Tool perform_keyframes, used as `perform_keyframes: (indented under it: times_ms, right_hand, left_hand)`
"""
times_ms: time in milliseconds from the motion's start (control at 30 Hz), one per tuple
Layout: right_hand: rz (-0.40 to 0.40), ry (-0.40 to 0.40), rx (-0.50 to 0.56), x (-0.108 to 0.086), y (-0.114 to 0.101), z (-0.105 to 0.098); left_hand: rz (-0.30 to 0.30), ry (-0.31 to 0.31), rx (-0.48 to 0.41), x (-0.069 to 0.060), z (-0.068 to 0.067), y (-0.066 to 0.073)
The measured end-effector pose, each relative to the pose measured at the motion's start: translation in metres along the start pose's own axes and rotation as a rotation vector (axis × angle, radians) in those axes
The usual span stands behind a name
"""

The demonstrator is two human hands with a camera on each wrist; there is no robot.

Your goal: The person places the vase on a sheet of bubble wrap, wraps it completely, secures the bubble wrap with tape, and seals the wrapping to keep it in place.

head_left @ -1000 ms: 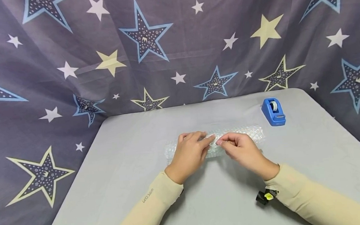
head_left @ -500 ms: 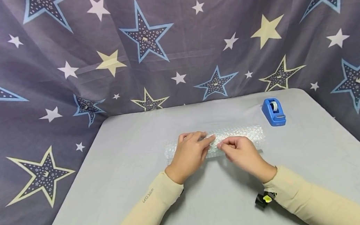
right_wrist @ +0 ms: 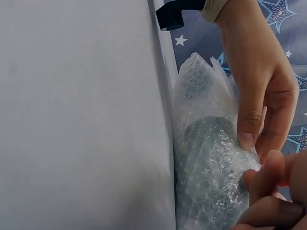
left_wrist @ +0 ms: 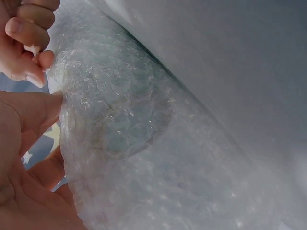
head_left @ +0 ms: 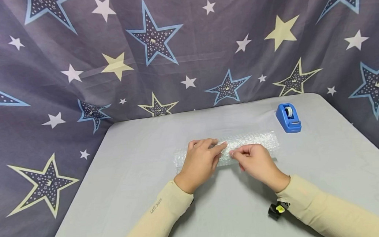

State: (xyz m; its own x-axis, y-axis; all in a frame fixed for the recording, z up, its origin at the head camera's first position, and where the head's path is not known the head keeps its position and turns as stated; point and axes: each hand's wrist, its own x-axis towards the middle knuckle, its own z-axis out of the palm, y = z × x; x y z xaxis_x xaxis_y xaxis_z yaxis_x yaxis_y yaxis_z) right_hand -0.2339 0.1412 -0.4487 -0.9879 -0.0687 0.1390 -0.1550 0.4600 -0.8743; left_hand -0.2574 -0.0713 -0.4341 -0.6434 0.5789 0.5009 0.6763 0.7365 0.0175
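Observation:
A roll-shaped bundle of bubble wrap (head_left: 260, 143) lies across the table; a greenish rounded form shows faintly through it in the right wrist view. My left hand (head_left: 200, 162) holds the bundle from above, with its thumb (right_wrist: 247, 136) on the near side and fingers spread over the far side. Just to the right, my right hand (head_left: 253, 161) has thumb and forefinger pinched together at the wrap's surface. A small whitish, see-through bit (left_wrist: 33, 50) shows between its fingers in the left wrist view; its kind is unclear.
A blue tape dispenser (head_left: 288, 118) with a roll of clear tape stands at the back right of the light grey table (head_left: 129, 148). A dark star-patterned cloth (head_left: 185, 60) hangs behind and beside the table.
My right hand has shifted slightly down, its fingertips staying at the wrap and its other fingers curling in more. My left hand and the bundle have stayed in place.

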Motion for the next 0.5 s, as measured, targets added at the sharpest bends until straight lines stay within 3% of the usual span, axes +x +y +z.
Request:
perform_keyframes:
  times_ms: [500]
  right_hand:
    - [-0.148, 0.044, -0.184, -0.0001, 0.0039, -0.0001]
  left_hand:
    - [0.004, 0.018, 0.010, -0.0005, 0.0012, 0.0005]
